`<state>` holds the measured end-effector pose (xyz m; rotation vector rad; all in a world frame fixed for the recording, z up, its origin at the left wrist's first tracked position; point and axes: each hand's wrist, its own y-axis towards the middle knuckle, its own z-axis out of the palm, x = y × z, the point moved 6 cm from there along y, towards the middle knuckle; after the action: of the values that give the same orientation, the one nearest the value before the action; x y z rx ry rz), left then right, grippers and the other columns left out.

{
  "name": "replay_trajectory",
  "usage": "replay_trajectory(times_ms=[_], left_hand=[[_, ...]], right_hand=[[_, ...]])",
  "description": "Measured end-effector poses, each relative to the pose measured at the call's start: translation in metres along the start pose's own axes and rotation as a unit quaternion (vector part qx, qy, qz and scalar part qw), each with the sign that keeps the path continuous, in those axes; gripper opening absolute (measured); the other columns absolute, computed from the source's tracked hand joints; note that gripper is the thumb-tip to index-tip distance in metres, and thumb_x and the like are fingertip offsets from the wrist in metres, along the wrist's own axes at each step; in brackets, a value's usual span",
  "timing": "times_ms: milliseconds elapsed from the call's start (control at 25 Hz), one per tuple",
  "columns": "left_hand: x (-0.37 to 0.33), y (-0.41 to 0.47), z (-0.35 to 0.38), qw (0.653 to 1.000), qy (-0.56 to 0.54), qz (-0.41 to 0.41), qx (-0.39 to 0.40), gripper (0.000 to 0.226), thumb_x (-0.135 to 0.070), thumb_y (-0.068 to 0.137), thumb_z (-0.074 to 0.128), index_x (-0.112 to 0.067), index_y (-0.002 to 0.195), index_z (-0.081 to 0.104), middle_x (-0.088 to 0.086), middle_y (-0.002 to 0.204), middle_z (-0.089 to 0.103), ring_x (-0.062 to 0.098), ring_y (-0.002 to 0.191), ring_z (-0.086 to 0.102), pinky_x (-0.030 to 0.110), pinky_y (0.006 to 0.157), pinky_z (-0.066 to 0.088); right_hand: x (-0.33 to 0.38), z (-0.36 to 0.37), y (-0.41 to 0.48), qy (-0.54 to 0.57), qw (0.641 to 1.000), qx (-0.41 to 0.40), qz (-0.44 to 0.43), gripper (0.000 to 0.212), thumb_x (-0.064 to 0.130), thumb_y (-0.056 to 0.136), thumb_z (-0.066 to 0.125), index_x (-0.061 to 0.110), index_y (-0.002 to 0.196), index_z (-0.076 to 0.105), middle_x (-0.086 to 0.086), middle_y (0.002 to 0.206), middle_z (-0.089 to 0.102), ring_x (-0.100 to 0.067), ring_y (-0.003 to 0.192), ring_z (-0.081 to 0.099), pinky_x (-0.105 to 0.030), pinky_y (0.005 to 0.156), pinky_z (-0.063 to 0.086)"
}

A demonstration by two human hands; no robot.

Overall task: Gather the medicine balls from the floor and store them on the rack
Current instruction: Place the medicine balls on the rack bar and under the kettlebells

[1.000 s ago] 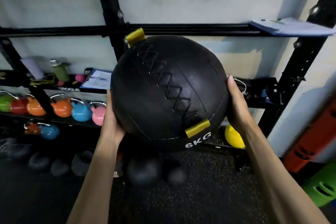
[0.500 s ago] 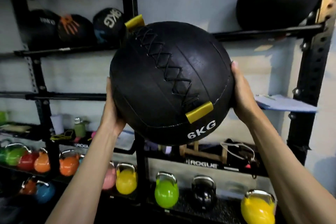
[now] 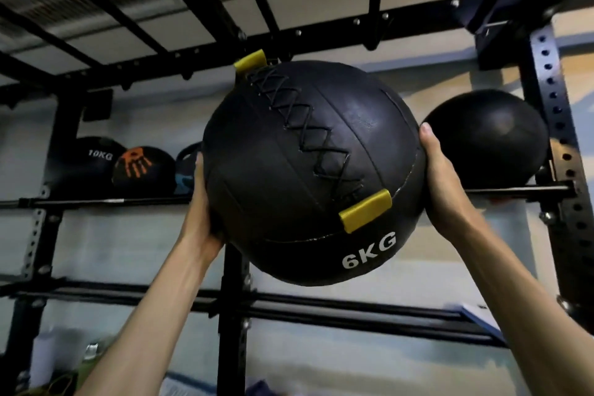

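Before shelf rail (image 3: 514, 189), left hand (image 3: 202, 206) and right hand (image 3: 445, 183) grip 6KG ball (image 3: 308, 170).

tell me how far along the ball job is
Done: 10KG ball, handprint ball and plain ball sit on the shelf. In hand: left hand and right hand hold the 6KG ball at shelf height, not yet on it. Left: set it down; floor is out of view.
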<state>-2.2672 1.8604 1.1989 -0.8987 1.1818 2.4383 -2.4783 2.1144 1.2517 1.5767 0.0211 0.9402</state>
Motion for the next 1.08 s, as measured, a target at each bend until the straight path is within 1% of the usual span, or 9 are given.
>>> replay_trajectory(times_ms=[120, 400, 520, 600, 680, 760, 840, 1000, 1080], left_hand=[[0.007, 0.050, 0.000, 1.000, -0.022, 0.005, 0.020, 0.045, -0.063, 0.097, 0.043, -0.029, 0.108, 0.070, -0.007, 0.099, 0.078, 0.012, 0.085, 0.074, 0.025, 0.062, 0.056], [0.030, 0.160, 0.013, 0.994, -0.068, 0.008, 0.090, 0.046, -0.066, 0.094, 0.048, -0.034, 0.122, 0.067, -0.002, 0.122, 0.070, 0.013, 0.104, 0.069, 0.031, 0.082, 0.053], [0.045, 0.195, 0.033, 0.987, -0.071, 0.035, 0.137, 0.046, -0.065, 0.096, 0.044, -0.034, 0.120, 0.068, -0.004, 0.127, 0.064, 0.008, 0.093, 0.073, 0.029, 0.075, 0.058], [0.062, 0.218, 0.048, 0.985, -0.084, 0.042, 0.146, 0.059, -0.060, 0.100, 0.040, -0.023, 0.146, 0.050, -0.002, 0.136, 0.048, 0.019, 0.107, 0.066, 0.027, 0.095, 0.052], [0.077, 0.242, 0.065, 0.984, -0.065, 0.062, 0.156, 0.062, -0.054, 0.104, 0.037, -0.016, 0.154, 0.035, 0.004, 0.136, 0.047, 0.025, 0.118, 0.054, 0.026, 0.098, 0.047], [0.092, 0.266, 0.077, 0.981, -0.064, 0.068, 0.172, 0.061, -0.055, 0.103, 0.040, -0.016, 0.150, 0.044, 0.001, 0.127, 0.063, 0.014, 0.108, 0.065, 0.023, 0.077, 0.060], [0.111, 0.293, 0.082, 0.984, -0.063, 0.062, 0.154, 0.061, -0.055, 0.103, 0.041, -0.012, 0.146, 0.048, 0.008, 0.127, 0.064, 0.020, 0.110, 0.066, 0.023, 0.065, 0.058], [0.149, 0.339, 0.089, 0.988, -0.032, 0.065, 0.133, 0.064, -0.056, 0.103, 0.039, -0.008, 0.142, 0.052, 0.014, 0.138, 0.054, 0.037, 0.130, 0.046, 0.036, 0.105, 0.043], [0.158, 0.354, 0.085, 0.993, -0.017, 0.057, 0.103, 0.059, -0.060, 0.100, 0.042, -0.012, 0.121, 0.067, 0.011, 0.125, 0.068, 0.036, 0.112, 0.064, 0.038, 0.096, 0.051]], right_hand=[[-0.010, 0.010, 0.031, -0.014, 1.000, -0.009, -0.019, 0.081, 0.089, 0.077, 0.047, 0.036, 0.137, 0.060, 0.006, 0.134, 0.066, -0.012, 0.125, 0.062, -0.045, 0.113, 0.041], [-0.028, 0.014, 0.083, -0.011, 0.997, -0.051, -0.057, 0.061, 0.071, 0.096, 0.041, 0.029, 0.135, 0.063, 0.006, 0.124, 0.072, -0.012, 0.117, 0.067, -0.044, 0.109, 0.046], [-0.036, 0.008, 0.107, 0.007, 0.995, -0.068, -0.072, 0.052, 0.062, 0.101, 0.041, 0.026, 0.128, 0.066, 0.006, 0.119, 0.075, -0.010, 0.113, 0.069, -0.039, 0.107, 0.048], [-0.049, 0.001, 0.122, 0.017, 0.994, -0.072, -0.075, 0.046, 0.058, 0.102, 0.040, 0.026, 0.121, 0.068, 0.008, 0.112, 0.077, -0.008, 0.108, 0.071, -0.035, 0.103, 0.051], [-0.066, -0.014, 0.142, 0.019, 0.994, -0.078, -0.077, 0.048, 0.058, 0.103, 0.039, 0.026, 0.125, 0.066, 0.007, 0.112, 0.077, -0.008, 0.106, 0.071, -0.035, 0.100, 0.052], [-0.085, -0.025, 0.160, 0.011, 0.994, -0.074, -0.080, 0.054, 0.061, 0.102, 0.037, 0.026, 0.132, 0.064, 0.005, 0.116, 0.076, -0.010, 0.108, 0.071, -0.038, 0.102, 0.051], [-0.106, -0.037, 0.187, 0.001, 0.994, -0.070, -0.085, 0.057, 0.066, 0.099, 0.038, 0.028, 0.133, 0.063, 0.005, 0.118, 0.075, -0.012, 0.110, 0.070, -0.043, 0.104, 0.050], [-0.156, -0.047, 0.239, -0.032, 0.995, -0.045, -0.084, 0.080, 0.088, 0.080, 0.046, 0.033, 0.136, 0.062, 0.006, 0.129, 0.070, -0.017, 0.123, 0.064, -0.048, 0.114, 0.042], [-0.175, -0.046, 0.256, -0.028, 0.995, -0.021, -0.097, 0.082, 0.089, 0.079, 0.046, 0.033, 0.136, 0.062, 0.005, 0.132, 0.068, -0.016, 0.126, 0.062, -0.047, 0.115, 0.040]])
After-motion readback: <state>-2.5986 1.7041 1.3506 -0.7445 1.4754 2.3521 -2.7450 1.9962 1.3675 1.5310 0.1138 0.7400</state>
